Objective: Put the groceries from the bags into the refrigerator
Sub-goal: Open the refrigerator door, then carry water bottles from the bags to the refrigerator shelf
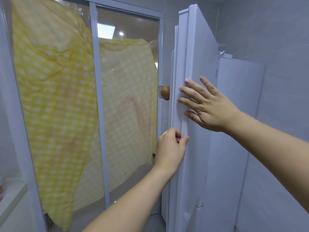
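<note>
Gripping the free edge of the white refrigerator door [197, 64], the left hand [168, 148] curls its fingers [181, 139] round it. Higher up, the right hand [210, 104] presses flat on the door's face, fingers straight and spread. A brown egg [165, 92] shows in the door rack behind. Yellow dotted cloth [55, 97] hangs behind a glass sliding door [95, 81] to the left.

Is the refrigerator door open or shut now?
Open: the refrigerator door stands swung out, showing its edge and an egg in its rack.

Left hand [168, 148] curled in a grip; right hand [207, 104] flat, fingers spread.
</note>
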Available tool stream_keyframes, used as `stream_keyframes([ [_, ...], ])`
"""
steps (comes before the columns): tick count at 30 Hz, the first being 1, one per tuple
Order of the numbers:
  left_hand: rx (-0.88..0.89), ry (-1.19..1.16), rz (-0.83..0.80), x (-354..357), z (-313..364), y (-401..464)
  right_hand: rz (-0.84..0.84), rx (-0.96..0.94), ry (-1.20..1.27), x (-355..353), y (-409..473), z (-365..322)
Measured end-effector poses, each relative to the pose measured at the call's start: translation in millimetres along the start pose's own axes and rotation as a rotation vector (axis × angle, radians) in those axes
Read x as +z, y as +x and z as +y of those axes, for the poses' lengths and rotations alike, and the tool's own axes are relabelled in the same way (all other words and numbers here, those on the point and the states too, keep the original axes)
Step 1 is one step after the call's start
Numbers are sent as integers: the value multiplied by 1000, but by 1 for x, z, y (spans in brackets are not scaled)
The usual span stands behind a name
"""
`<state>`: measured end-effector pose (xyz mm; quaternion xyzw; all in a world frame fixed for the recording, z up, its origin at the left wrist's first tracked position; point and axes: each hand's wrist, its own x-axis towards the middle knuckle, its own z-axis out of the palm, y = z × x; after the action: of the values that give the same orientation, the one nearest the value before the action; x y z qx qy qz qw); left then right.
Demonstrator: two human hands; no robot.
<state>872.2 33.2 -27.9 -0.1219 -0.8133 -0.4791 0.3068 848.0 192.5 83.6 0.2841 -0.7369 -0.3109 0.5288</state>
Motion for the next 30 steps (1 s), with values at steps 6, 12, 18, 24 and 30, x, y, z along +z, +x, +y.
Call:
stream_keyframes([
  [6,32,26,4,-3,0,-3,-44,19,18,-11,2,-5],
  [12,117,120,102,-48,-32,15,-33,-8,95,-22,28,-21],
  [18,175,396,87,-107,-68,43,-99,47,205,-17,69,-52],
  [24,232,672,115,-169,-107,63,-181,126,403,-4,128,-100],
  [30,154,881,151,-255,-156,71,-294,202,585,2,204,-166],
])
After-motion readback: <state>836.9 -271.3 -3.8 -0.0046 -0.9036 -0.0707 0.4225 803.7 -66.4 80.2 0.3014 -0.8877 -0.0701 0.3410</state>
